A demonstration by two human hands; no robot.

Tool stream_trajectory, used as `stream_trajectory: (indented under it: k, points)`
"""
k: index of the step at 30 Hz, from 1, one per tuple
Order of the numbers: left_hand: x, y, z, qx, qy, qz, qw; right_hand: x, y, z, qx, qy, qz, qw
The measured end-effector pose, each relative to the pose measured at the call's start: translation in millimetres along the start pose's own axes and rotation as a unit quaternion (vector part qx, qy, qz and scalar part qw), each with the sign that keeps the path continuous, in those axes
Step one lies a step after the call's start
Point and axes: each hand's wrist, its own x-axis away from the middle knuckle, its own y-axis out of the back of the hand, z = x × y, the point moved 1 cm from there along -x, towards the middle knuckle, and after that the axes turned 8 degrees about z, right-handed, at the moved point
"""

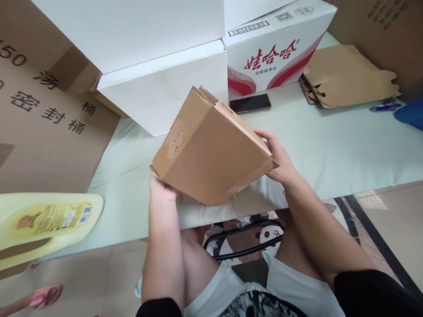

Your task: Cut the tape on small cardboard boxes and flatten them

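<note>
A brown cardboard box (220, 154) is held up, tilted, over the front part of the cloth-covered table (357, 149). My left hand (161, 187) grips its lower left corner, with the fingers hidden beneath the box. At the right corner my right hand (276, 158) is closed round the edge, its fingertips on the far side. Clear tape and a few small holes show on the box's left face. Small flaps stick out at the left and right corners. Behind the box a dark phone (250, 103) lies flat on the table.
White boxes (161, 92) and a white carton with red lettering (271, 57) stand at the back. Flattened cardboard (350, 79) and purple-handled scissors (386, 107) lie at right. A large brown carton (53, 101) and a yellow jug (49, 224) are at left. Another person's foot in a pink sandal (45, 296) shows below.
</note>
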Motion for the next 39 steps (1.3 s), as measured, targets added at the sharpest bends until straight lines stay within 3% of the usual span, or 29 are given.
stream_trajectory:
  k: [8, 10, 16, 21, 25, 31, 36, 39]
  points:
    - [19, -14, 10, -0.105, -0.146, 0.112, 0.977, -1, -1, 4, 0.044, -0.029, -0.105, 0.993]
    - [21, -15, 12, -0.124, -0.153, 0.146, 0.970, 0, 1, 4, 0.057, -0.038, -0.120, 0.990]
    - [19, -3, 20, -0.112, -0.053, 0.167, 0.978, -2, -1, -5, 0.064, -0.029, -0.134, 0.988]
    - [16, -6, 17, -0.060, -0.060, 0.151, 0.985, -2, 0, -12, 0.073, 0.048, -0.126, 0.988]
    - [17, -11, 11, -0.051, -0.075, 0.145, 0.985, -1, 3, -12, 0.105, 0.079, -0.155, 0.979]
    - [21, -16, 3, -0.043, -0.112, 0.137, 0.983, -4, 3, -5, 0.013, 0.045, -0.170, 0.984]
    - [16, -11, 4, -0.027, -0.004, 0.117, 0.993, -3, 2, -8, -0.028, -0.022, -0.202, 0.979]
    - [13, -7, 3, 0.003, 0.024, 0.110, 0.994, -3, 2, -12, -0.089, -0.037, -0.193, 0.977]
